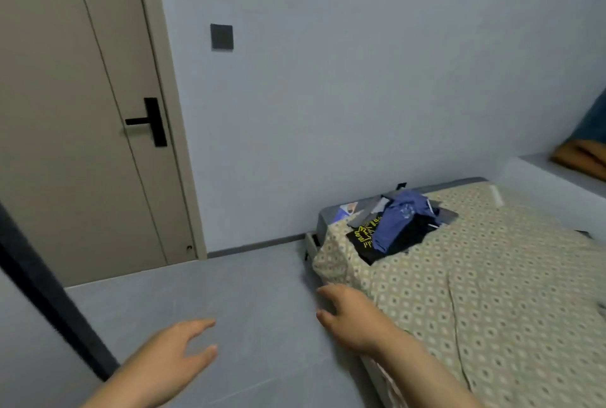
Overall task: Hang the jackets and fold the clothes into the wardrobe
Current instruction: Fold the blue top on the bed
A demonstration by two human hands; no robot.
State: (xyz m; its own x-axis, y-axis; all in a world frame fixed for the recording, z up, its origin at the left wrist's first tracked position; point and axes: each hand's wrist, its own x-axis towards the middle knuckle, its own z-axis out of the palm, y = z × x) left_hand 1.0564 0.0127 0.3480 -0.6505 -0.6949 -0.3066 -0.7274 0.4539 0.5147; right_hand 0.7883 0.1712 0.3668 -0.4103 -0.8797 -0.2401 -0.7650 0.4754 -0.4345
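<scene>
At the fingertips, nothing is held: the left hand [170, 358] hangs over the grey floor [229, 293] with its fingers loosely spread and slightly curled, and the right hand [347, 316] reaches forward beside the near corner of the bed [492, 293], fingers likewise apart and empty. Whether the right fingertips touch the patterned bedspread [508, 325] is hard to tell; they sit just at its edge.

Farther out, the pile of clothes [393, 227] lies at the far corner of the bed, close to the wall, well apart from both hands. A blue garment [398, 219] lies on top, draped over a black garment with yellow print [365, 237], with grey pieces beneath and behind.

These look like light, soft, limp fabrics that will sag and slide off one another, so lifting the blue piece alone, probably by its upper edge or shoulders, seems the cleaner hold. The heap has no firm axis, though the blue garment runs roughly from the far right down towards the near left.

Beyond, a closed door [82, 112] stands left; no wardrobe is clearly visible.
</scene>
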